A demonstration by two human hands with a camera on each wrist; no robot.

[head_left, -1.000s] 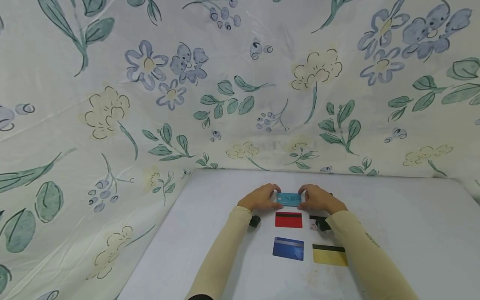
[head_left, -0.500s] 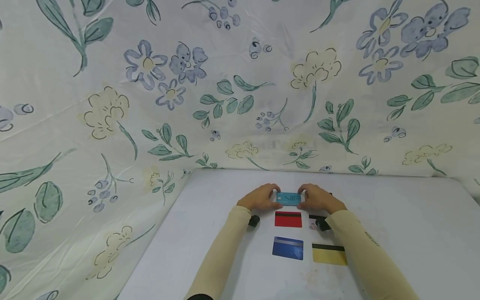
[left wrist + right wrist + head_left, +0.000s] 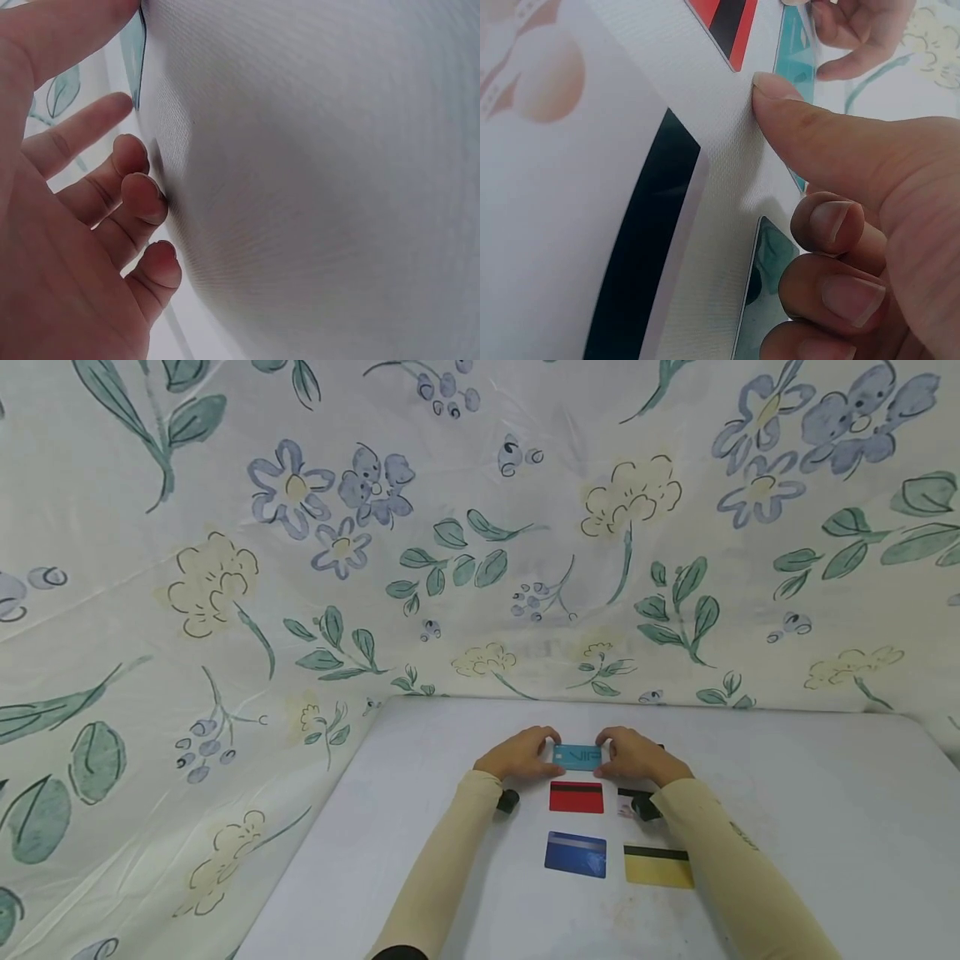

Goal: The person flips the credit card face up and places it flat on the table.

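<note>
A teal card with "VIP" lettering lies flat on the white table, its text upside down in the head view. My left hand holds its left end, index finger at the far corner and thumb at the near one. At the opposite end my right hand grips it the same way. The left wrist view catches only a sliver of the teal card beside the thumb. In the right wrist view, a greenish card lies by the curled fingers of my right hand.
Nearer me lie a red card with a black stripe, a blue card and a yellow card with a dark stripe. A white card with a black stripe is partly hidden by the right wrist. Floral cloth hangs behind the table.
</note>
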